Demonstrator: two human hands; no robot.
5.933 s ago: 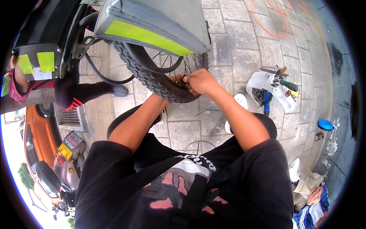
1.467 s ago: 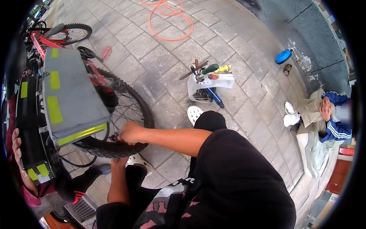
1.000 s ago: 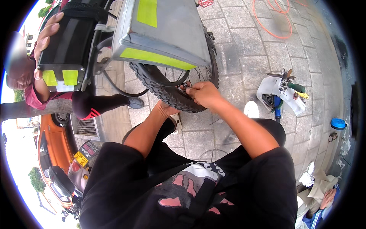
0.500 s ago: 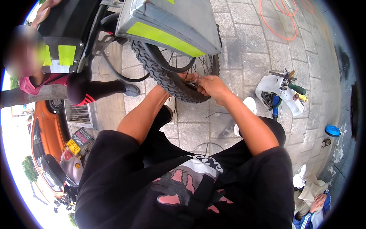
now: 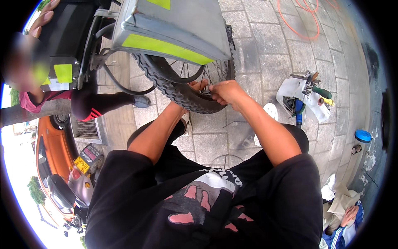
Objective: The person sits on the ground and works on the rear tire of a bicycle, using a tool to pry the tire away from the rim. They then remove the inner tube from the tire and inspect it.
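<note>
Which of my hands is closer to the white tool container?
Right. Your right hand is at the tire, left of the container; your left hand is farther left, partly hidden behind the tire.

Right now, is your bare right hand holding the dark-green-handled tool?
No, the right hand is at the black knobbly rubber tyre, away from the dark-green-handled tool.

Knobby black tyre (image 5: 169, 89) on spoked wheel (image 5: 210, 74), below grey box (image 5: 180, 28).

Bright daylight, blown-out sky (image 5: 18, 174) at left, bent edges, dark vignette
</note>
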